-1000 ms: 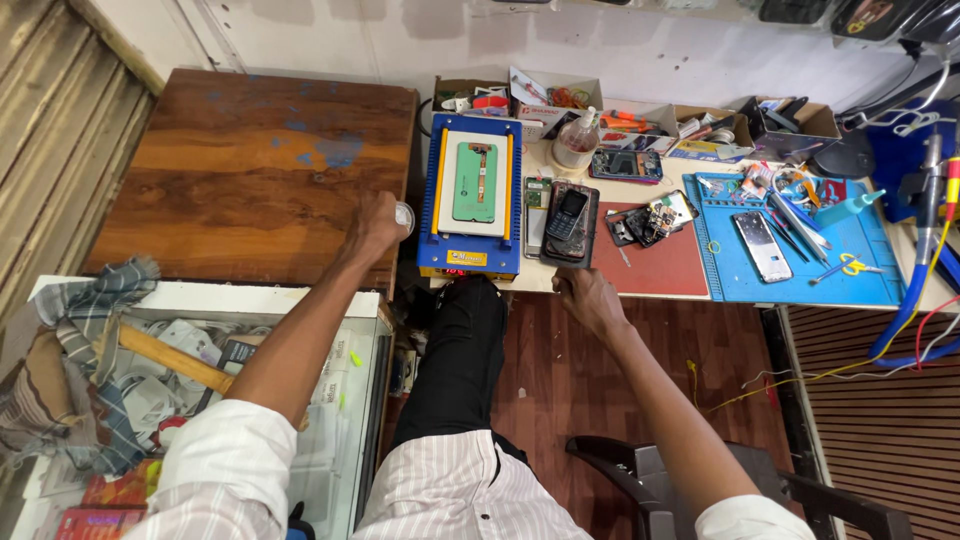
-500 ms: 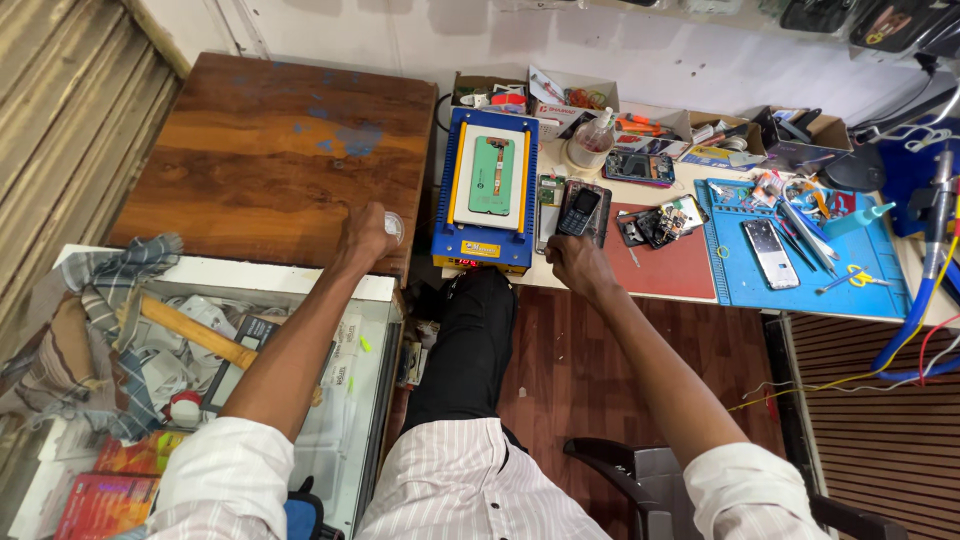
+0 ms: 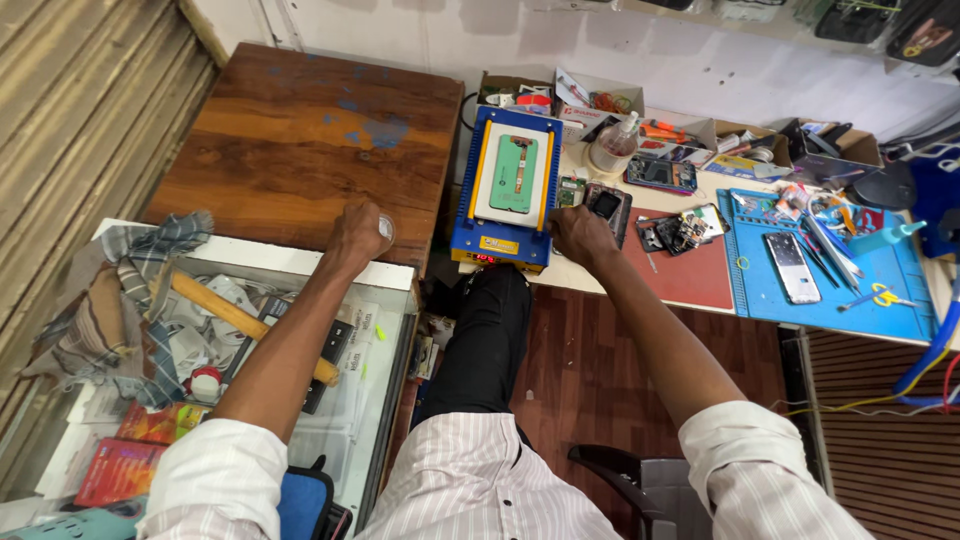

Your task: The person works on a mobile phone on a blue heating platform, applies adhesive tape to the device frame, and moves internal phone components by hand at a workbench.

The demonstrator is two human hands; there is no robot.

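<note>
**Head view: two hands at a phone repair bench**

Head camera looks down on a seated person in a striped shirt, both arms stretched forward. The left hand (image 3: 357, 232) rests at the near edge of a brown wooden surface (image 3: 300, 130), its fingers curled together around a small clear round object (image 3: 385, 229) that shows just at the knuckles; what the object is cannot be told. The right hand (image 3: 580, 235) sits on the pale workbench (image 3: 600, 275), just beside the blue and yellow heating station (image 3: 505, 190), fingers bent down and closed over something at the foot of a dark phone (image 3: 607, 207); whether they actually grip it is hidden by the back of the hand. A green-backed phone panel (image 3: 513, 172) lies flat on the station's white plate.

Right of the hand lie a red mat (image 3: 690, 275) with loose dark phone parts (image 3: 682, 230), then a blue mat (image 3: 850, 290) carrying a smartphone (image 3: 787, 267), tweezers and small tools. A clear dispenser bottle (image 3: 613, 147) stands behind the station. Under the left arm is a glass-topped display case (image 3: 380, 330), with a wooden-handled hammer (image 3: 240, 320) and a checked cloth (image 3: 110, 300) on it.
</note>
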